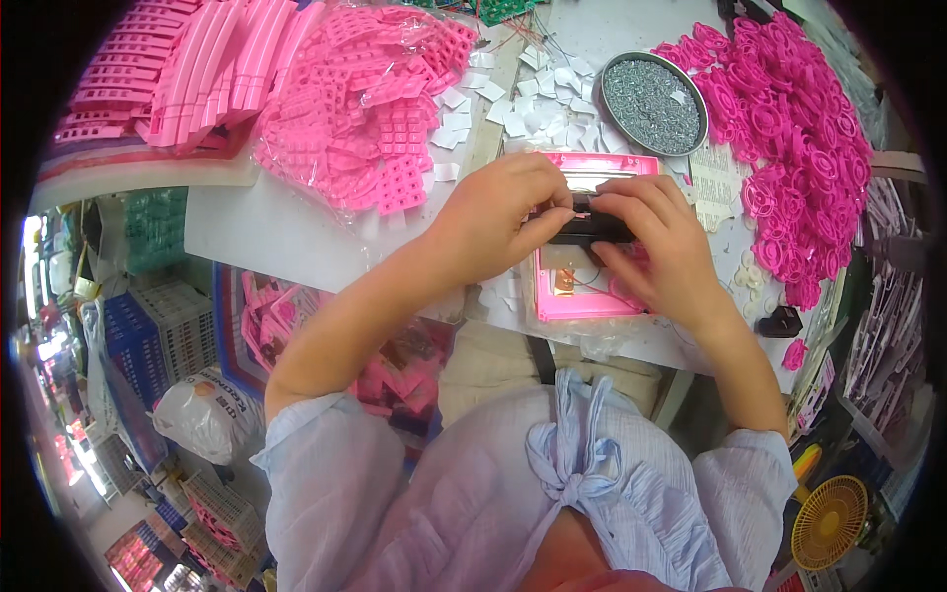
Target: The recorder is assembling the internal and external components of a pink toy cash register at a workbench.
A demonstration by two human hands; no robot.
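Pink plastic now, in the head view: a casing is laid directly beneath the left hand and the right hand, its long axis running away from the body. And crosswise over it, between the two, a black part is gripped from either side, fingertips close together, neither hand nearer to it than the other.

Big print is seen on a white bag, lower left; tiny print on paper, upper right.

Black oblong part, crosswise over pink rectangular housing, housing lying flat
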